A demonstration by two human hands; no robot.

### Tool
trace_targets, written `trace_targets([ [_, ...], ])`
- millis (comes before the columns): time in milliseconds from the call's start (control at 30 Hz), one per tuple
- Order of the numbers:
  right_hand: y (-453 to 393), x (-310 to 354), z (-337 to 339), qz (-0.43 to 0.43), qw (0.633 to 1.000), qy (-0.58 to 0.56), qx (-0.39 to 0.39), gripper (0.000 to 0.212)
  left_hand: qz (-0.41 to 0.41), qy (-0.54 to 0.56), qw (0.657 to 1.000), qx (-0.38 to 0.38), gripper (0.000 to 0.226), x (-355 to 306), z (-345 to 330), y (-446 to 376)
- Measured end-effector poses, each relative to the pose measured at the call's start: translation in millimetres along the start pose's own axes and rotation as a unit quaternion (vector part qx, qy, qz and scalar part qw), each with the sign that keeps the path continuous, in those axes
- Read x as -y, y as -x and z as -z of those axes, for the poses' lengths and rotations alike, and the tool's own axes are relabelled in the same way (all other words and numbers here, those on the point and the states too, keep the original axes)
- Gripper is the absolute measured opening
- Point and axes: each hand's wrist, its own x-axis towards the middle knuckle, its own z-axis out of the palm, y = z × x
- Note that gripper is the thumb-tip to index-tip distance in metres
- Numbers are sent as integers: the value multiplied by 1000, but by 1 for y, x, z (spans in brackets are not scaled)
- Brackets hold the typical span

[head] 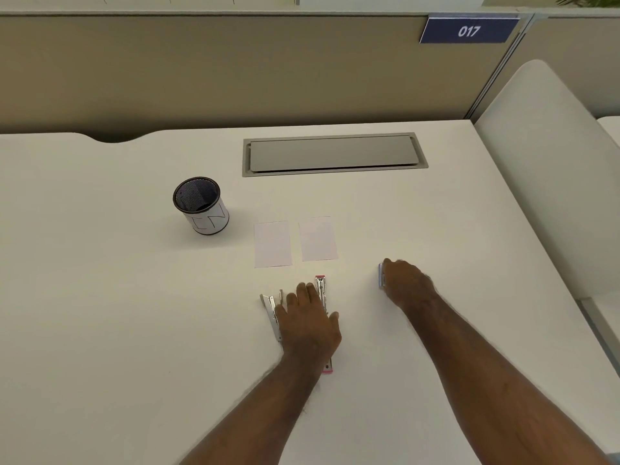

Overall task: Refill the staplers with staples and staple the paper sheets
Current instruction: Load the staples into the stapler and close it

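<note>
Nearest me, my left hand (307, 325) lies flat with straight fingers across two opened staplers on the white desk (134, 313), gripping neither. The pink stapler (322, 290) runs near to far, its long axis almost straight away from me: one pink tip shows at the near end below my wrist, and a pink-capped metal channel pokes out beyond my fingers. The silver stapler (270, 312) lies just left of it, also lengthwise near to far but leaning slightly left at its far end, with bare metal parts splayed open. Further right, well apart from these, my right hand (407, 285) is curled over a small bluish box (381, 280), probably staples, gripping it so only its left edge shows; I cannot tell what is inside. Beyond the staplers lie two small white paper sheets (272, 244), side by side and not touching, long sides running near to far. Left of them and further off stands a black mesh pen cup (201, 204), upright, wrapped with a white label; it looks empty inside. Furthest, a closed grey cable hatch (333, 154) sits in the desk, below a partition sign reading 017 (468, 30).
</note>
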Motion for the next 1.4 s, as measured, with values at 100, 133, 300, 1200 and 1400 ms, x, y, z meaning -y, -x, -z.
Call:
trace_targets([
  [100, -1, 1, 0, -7, 1000, 9, 3, 36, -10, -28, 999, -29, 50, 0, 3, -4],
  [133, 0, 0, 0, -10, 1000, 10, 10, 47, -12, -35, 999, -27, 48, 0, 3, -6],
  [300, 3, -8, -2, -22, 1000, -6, 18, 69, -9, -48, 999, -19, 42, -2, 4, -12],
  [1200, 77, 23, 17, -58, 869, -491, 2, 20, 62, 223, 972, -32, 15, -8, 18, -20],
  [1400, 84, 29, 14, -74, 831, -552, 14, 15, 66, 397, 915, 19, 19, -6, 30, -21],
])
